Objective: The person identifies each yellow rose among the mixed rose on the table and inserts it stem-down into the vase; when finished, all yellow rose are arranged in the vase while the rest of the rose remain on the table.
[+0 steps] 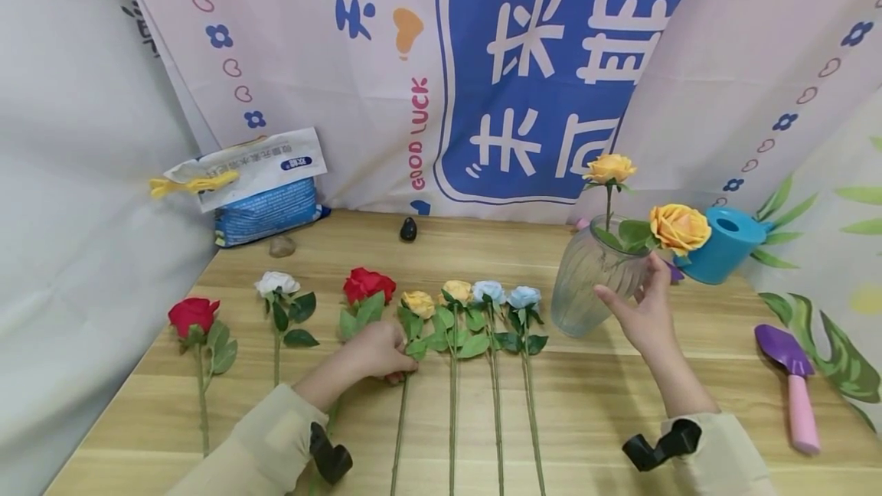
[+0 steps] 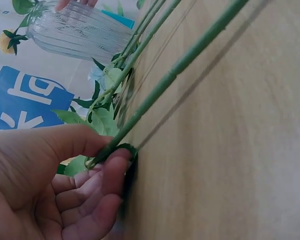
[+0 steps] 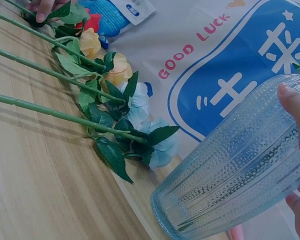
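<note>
My left hand (image 1: 375, 350) pinches the green stem (image 2: 165, 82) of a yellow rose (image 1: 418, 304) between thumb and index finger, just below its leaves. That rose lies in a row on the table beside another yellow rose (image 1: 456, 292) and two pale blue roses (image 1: 488, 292). On the right, my right hand (image 1: 648, 312) holds a ribbed clear glass vase (image 3: 230, 165), thumb on its near side and fingers at its right. Two yellow-orange roses (image 1: 680, 229) stand in the vase, their heads above the rim. A red rose (image 1: 368, 285) lies just beyond my left hand.
Another red rose (image 1: 194, 317) and a white rose (image 1: 277, 283) lie at the left. A blue-and-white packet (image 1: 269, 209) stands at the back left, near a dark stone (image 1: 409, 230). Right of the vase are a blue watering can (image 1: 720, 247) and a purple-and-pink trowel (image 1: 792, 381).
</note>
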`<state>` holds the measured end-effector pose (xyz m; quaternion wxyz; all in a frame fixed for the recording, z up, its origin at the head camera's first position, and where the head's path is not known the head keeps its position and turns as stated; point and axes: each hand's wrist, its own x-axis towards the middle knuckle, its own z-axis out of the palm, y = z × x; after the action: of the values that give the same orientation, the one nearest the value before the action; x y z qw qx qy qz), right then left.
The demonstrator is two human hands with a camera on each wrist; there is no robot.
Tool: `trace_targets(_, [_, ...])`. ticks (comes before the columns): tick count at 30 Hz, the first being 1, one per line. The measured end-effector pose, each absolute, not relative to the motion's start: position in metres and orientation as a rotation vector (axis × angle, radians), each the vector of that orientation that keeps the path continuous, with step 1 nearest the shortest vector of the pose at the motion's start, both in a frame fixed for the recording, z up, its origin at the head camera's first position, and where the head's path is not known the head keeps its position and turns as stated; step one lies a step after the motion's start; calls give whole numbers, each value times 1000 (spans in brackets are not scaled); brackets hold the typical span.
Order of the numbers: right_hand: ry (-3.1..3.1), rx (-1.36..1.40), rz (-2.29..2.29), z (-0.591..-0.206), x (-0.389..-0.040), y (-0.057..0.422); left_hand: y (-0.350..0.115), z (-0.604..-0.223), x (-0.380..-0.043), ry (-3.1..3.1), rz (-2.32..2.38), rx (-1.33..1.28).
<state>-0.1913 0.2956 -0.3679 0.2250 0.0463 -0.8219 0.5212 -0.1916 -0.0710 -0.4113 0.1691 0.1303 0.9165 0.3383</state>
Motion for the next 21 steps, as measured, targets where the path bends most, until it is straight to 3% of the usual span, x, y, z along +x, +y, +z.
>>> trace_targets(13, [-2270, 163, 1416, -349, -179, 281, -83, -401, -193, 2535, 1119, 309])
trace_targets(21, [-2281, 129, 1420, -368, -191, 297, -90, -358, -213, 2573, 1193, 395])
